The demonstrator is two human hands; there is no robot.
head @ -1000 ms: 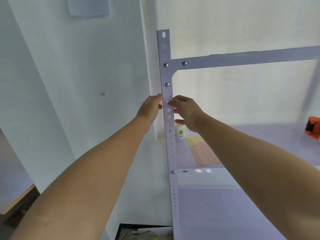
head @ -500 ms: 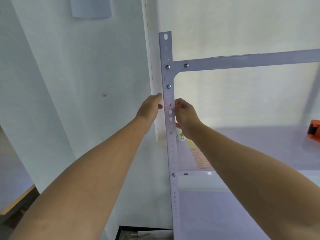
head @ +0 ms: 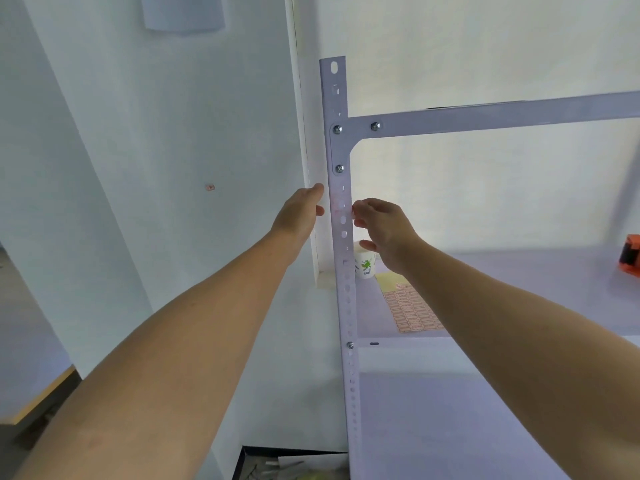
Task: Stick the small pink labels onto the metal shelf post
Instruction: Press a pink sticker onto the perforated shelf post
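your left hand [head: 300, 213] grips the left edge of the white perforated metal shelf post [head: 341, 216]. your right hand [head: 382, 227] hovers open just right of it, fingers loosely curled. the sheet of small pink labels [head: 412, 311] lies on the shelf [head: 519, 271] near its front left corner.

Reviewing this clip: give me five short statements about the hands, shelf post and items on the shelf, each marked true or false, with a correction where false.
1. The left hand is at the left side of the metal shelf post. True.
2. The right hand is lifting the paper cup. False: it is at the post's right edge; the cup stands on the shelf.
3. A sheet of pink labels lies on the shelf. True.
4. The orange tape dispenser stands beside the cup. False: it is far off, at the right edge of view.
5. The post is unperforated. False: holes run down it.
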